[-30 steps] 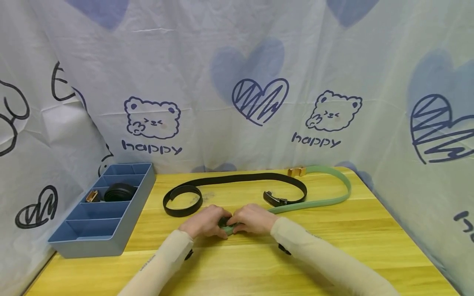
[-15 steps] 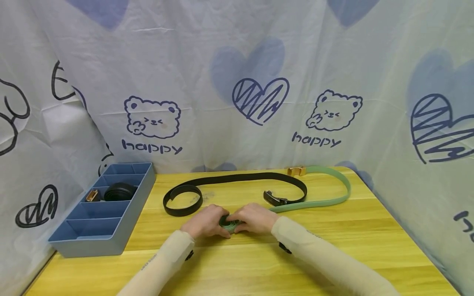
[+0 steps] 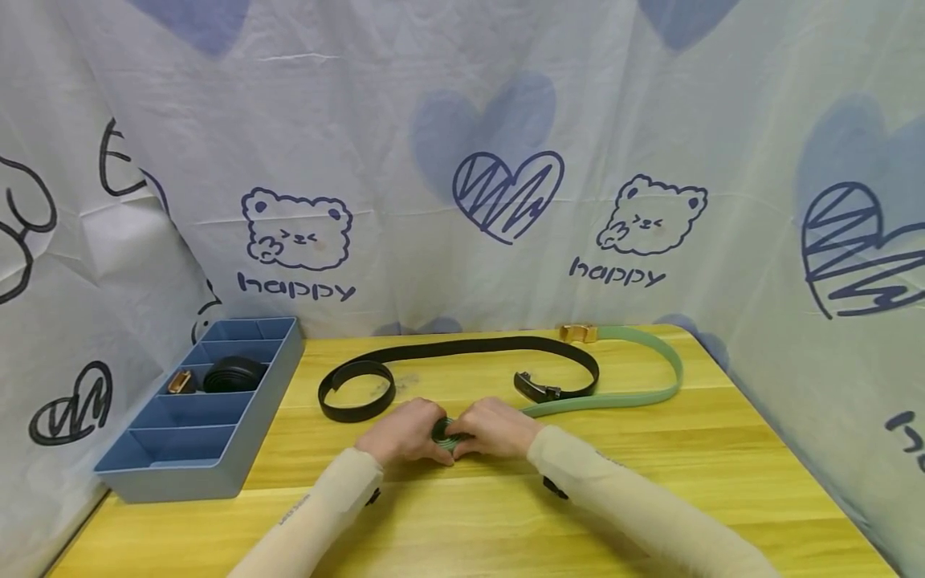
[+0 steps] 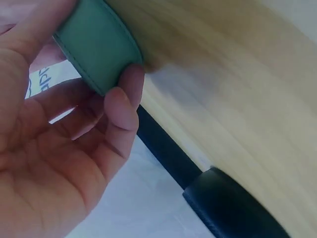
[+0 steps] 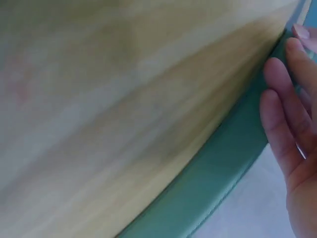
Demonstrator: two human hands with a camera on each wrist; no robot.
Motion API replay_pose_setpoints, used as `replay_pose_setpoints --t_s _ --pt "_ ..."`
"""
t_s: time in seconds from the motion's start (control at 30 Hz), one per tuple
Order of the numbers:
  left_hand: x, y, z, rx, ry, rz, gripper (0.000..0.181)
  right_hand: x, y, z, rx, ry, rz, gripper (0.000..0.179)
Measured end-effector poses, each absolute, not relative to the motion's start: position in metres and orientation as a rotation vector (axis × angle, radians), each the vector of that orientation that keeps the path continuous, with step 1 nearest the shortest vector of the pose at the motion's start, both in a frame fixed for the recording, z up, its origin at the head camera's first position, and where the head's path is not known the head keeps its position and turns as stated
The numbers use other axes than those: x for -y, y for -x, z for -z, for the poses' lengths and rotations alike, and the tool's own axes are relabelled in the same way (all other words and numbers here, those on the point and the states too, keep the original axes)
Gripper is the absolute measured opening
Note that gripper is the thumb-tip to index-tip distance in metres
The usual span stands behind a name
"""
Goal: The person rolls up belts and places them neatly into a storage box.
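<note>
A green belt (image 3: 607, 403) is partly rolled, its small coil (image 3: 448, 443) standing on edge on the table between both hands. My left hand (image 3: 406, 432) grips the coil's left side, with thumb and fingers around it; the left wrist view shows the stitched outer turn of the coil (image 4: 99, 47) between them. From the right, my right hand (image 3: 497, 429) pinches the coil, its fingers along the strap (image 5: 213, 168) in the right wrist view. The strap runs right and curves back to a gold buckle (image 3: 578, 334). Fingers hide part of the coil.
Behind the hands lies a black belt (image 3: 462, 348), looped at its left end, with a dark buckle (image 3: 533, 388) near the green strap. At left stands a blue divided tray (image 3: 238, 457) holding a rolled black belt (image 3: 234, 375) with a gold buckle (image 3: 181, 383). A printed curtain (image 3: 433, 265) hangs behind.
The left hand and coil have shifted slightly right. The green strap's far curve and gold buckle have crept slightly left. The black belt and tray have stayed put.
</note>
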State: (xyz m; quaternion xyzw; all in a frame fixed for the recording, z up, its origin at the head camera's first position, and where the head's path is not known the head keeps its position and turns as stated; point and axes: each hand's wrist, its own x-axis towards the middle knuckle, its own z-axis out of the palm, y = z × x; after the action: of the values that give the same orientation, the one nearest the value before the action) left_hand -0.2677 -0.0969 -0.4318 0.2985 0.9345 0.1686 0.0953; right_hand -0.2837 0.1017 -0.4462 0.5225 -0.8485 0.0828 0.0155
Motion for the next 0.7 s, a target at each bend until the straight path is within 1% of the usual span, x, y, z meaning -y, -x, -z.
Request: replay_pose_setpoints --t_s 0.07,0.13,0.23,0.4,0.5,0.7 --pt "0.0974 0.2681 0.4312 -2.768 -0.894 -0.463 0.034 -0.1040 0.2849 0.4464 2.678 -1.614 -0.285 0.029" --pt "0.0979 0.2693 0.4311 -2.755 -0.913 -0.431 0.040 -0.1065 0.2859 0.4466 2.712 -1.593 -0.305 0.033" --pt "0.0981 0.2706 0.4310 -2.730 -0.933 -0.412 0.047 -0.1079 0.2868 0.4477 2.700 -1.597 -0.304 0.032" --pt "0.0961 0.2697 0.4322 -2.714 -0.922 -0.477 0.037 -0.1064 0.2840 0.4480 2.627 -1.625 -0.286 0.026" --pt "0.0949 0.2684 0.4333 -2.744 -0.910 -0.505 0.037 -0.1056 0.2821 0.4466 2.627 -1.622 -0.283 0.025" --pt "0.0943 0.2688 0.4309 -2.728 -0.941 -0.493 0.039 -0.1093 0.2830 0.4456 2.682 -1.596 -0.272 0.033"
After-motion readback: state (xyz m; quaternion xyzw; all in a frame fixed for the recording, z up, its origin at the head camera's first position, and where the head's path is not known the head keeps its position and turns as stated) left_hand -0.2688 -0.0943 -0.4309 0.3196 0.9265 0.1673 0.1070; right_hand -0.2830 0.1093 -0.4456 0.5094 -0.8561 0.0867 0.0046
